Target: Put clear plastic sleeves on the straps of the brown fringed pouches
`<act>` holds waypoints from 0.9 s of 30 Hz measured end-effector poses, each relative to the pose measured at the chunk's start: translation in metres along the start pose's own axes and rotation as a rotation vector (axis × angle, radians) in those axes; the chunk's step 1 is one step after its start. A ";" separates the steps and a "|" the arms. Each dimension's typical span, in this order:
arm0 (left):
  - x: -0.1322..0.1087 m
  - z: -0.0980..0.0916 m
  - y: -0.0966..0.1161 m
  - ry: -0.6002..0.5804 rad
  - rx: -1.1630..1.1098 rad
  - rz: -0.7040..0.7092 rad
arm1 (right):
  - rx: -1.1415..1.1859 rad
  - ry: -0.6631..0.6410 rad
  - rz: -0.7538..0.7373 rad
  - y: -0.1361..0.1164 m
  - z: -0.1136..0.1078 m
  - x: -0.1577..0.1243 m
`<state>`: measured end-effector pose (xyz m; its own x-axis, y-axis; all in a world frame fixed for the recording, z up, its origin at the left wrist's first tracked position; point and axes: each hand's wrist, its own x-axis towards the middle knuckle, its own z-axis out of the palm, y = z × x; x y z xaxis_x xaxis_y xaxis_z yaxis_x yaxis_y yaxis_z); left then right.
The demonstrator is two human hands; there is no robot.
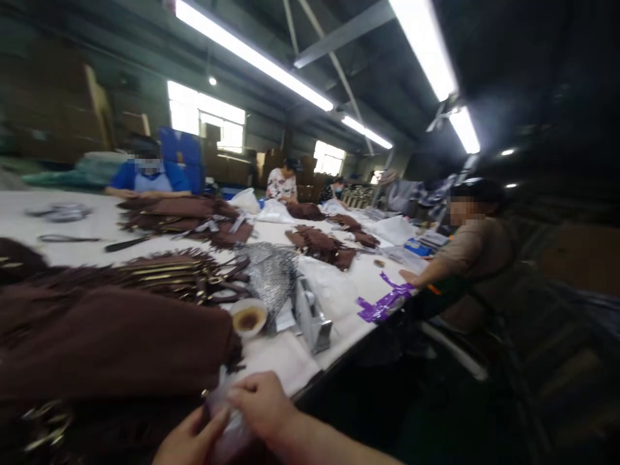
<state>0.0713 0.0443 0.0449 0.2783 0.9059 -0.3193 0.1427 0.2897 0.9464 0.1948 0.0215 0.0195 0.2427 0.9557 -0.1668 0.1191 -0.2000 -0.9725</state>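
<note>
At the bottom of the view, my left hand (191,434) and my right hand (265,405) pinch a thin, clear plastic wrapping (231,431) between thumb and fingers. Something dark shows faintly through it, and a small gold-coloured metal piece sits by its upper left edge; what lies inside is too blurred to name. Just left of my hands lies a large piece of dark brown fabric (116,342), probably one of the stacked bags. Gold-coloured metal fittings (48,423) show at the lower left. A small bowl of brown liquid (249,318) stands beyond my hands.
A grey tape dispenser (312,316) stands near the table edge beside silvery bubble wrap (271,278). Brown bags with gold zips (169,271) are piled to the left. Purple plastic (385,300) lies by a seated co-worker (477,252) on the right. Other people sit across the white table (87,252).
</note>
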 end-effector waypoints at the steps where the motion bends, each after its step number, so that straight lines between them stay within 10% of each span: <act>1: -0.003 -0.007 -0.009 0.028 -0.020 -0.039 | 0.013 0.031 -0.013 0.001 0.002 0.001; 9: -0.016 -0.021 -0.034 -0.088 -0.569 -0.256 | -0.001 0.015 -0.065 -0.004 -0.019 -0.008; 27: -0.001 -0.023 -0.009 -0.282 -0.434 -0.241 | 0.025 -0.108 0.000 0.008 -0.030 -0.042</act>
<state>0.0479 0.0480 0.0382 0.5378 0.6978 -0.4730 -0.1527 0.6324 0.7594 0.2144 -0.0268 0.0232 0.1378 0.9736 -0.1821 0.0946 -0.1960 -0.9760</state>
